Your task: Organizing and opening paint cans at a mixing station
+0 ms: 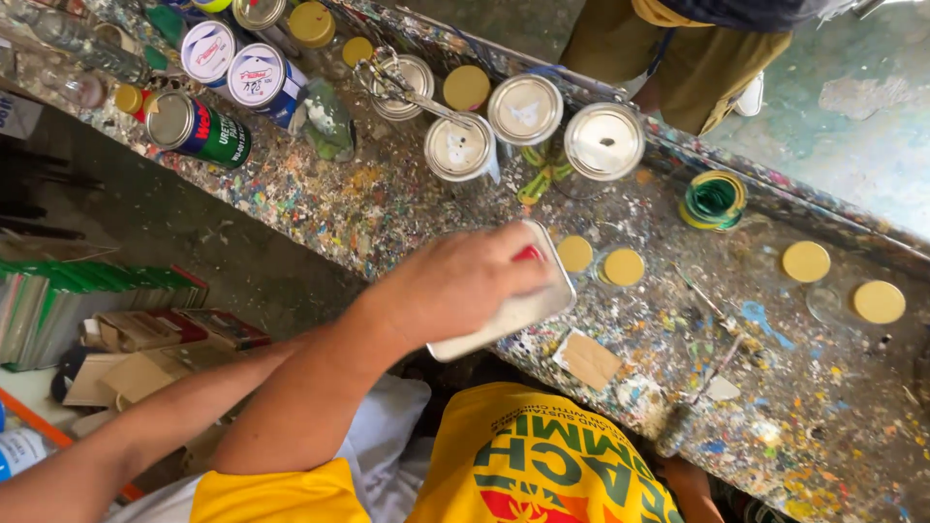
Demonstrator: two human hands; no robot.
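- grip: one hand (455, 286), seemingly the right, is clamped over a flat, white rectangular tin (518, 308) with rounded corners, pressing it on the near edge of the tabletop (823, 407).
- the other forearm (126, 446) runs lower left; its hand is out of view.
- risk: the tin overhangs the edge; a slip could drop it.
- round metal paint cans (524, 109) stand behind; yellow disc lids (623, 266) lie close on the crusted, paint-speckled surface.

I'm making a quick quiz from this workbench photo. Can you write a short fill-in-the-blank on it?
1. The hand rests on a flat rectangular metal ____.
2. The small round lids lying on the bench are ____ in colour.
3. The bench surface is covered in splatters of ____.

Missing words: tin; yellow; paint
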